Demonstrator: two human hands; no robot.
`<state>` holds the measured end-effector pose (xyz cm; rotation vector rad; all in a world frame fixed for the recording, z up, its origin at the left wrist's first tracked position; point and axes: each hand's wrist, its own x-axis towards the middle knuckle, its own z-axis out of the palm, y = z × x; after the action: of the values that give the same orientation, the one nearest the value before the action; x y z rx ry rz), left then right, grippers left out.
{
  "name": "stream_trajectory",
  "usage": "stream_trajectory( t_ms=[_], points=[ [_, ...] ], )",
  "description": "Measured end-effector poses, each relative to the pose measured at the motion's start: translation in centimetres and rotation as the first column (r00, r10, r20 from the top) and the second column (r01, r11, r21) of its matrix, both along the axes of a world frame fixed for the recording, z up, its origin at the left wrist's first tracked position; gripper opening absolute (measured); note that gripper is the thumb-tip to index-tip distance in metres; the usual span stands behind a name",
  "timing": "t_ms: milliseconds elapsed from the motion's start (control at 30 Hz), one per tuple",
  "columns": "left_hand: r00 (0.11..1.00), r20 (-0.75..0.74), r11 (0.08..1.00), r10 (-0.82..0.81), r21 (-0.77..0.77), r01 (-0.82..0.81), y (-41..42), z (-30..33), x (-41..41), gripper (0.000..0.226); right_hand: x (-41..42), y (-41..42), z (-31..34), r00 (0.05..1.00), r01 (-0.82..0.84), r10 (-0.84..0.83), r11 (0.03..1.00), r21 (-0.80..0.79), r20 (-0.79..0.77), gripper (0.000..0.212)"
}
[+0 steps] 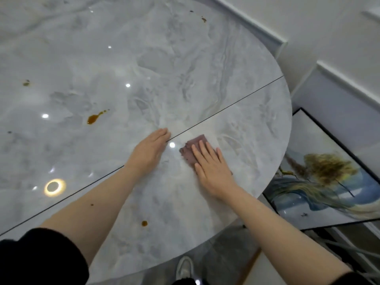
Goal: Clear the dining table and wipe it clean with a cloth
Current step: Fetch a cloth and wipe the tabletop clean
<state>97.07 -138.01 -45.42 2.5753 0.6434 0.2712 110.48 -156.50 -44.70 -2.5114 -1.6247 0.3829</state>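
The round grey marble dining table (123, 58) fills most of the view, with a thin dark seam running across it. A folded mauve cloth (192, 147) lies near the table's right edge. My right hand (211, 167) presses flat on the cloth, fingers spread, covering its near half. My left hand (151, 150) rests flat on the bare tabletop just left of the cloth, fingers together, holding nothing. Brown sauce stains mark the top: a long one (93, 118) at the left, a small drop (144, 223) near the front edge, others (203, 19) at the far side.
A framed painting (329, 177) leans beside the table at the right. White panelled wall (308, 27) runs behind it. A white shoe (185, 267) shows on the floor under the front edge. Ceiling lights reflect on the glossy top.
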Motion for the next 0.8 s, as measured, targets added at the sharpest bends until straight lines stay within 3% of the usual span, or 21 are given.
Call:
stream_trajectory(
  t_ms=[200, 333, 433, 500, 567, 700, 800],
  points=[
    [0.999, -0.034, 0.996, 0.026, 0.089, -0.023, 2.9, -0.3, -8.0, 0.059, -0.5, 6.3, 0.2, 0.983, 0.177, -0.176, 0.984, -0.022, 0.045, 0.054],
    [1.000, -0.016, 0.995, 0.013, 0.099, -0.012, 3.5, -1.2, -11.7, 0.059, -6.6, 7.8, -0.3, 0.995, 0.079, -0.080, 0.997, 0.018, 0.053, 0.056],
    [1.000, -0.002, 0.999, -0.009, 0.053, 0.009, 3.5, -1.7, -12.8, 0.062, -10.3, 4.8, -0.1, 0.997, -0.046, 0.045, 0.999, 0.006, 0.060, 0.070],
    [1.000, 0.016, 0.999, -0.027, 0.038, 0.026, 3.5, -1.7, -12.9, 0.060, -11.2, 1.5, 0.0, 0.993, -0.108, 0.109, 0.994, -0.021, 0.052, 0.068],
    [0.998, 0.054, 0.999, -0.036, 0.027, 0.035, 3.4, -1.3, -12.9, 0.051, -11.7, -1.0, 0.1, 0.998, -0.026, 0.029, 0.999, -0.040, 0.059, 0.066],
    [0.988, 0.139, 0.997, -0.073, 0.036, 0.069, 3.3, -0.9, -13.1, 0.038, -15.3, -1.0, -0.1, 0.954, 0.298, -0.297, 0.954, -0.021, 0.042, 0.065],
    [0.974, 0.166, 0.988, -0.154, 0.030, 0.151, 3.4, -0.4, -13.9, 0.036, -19.2, 0.8, -0.2, 0.930, 0.366, -0.366, 0.930, -0.020, 0.031, 0.071]
  ],
)
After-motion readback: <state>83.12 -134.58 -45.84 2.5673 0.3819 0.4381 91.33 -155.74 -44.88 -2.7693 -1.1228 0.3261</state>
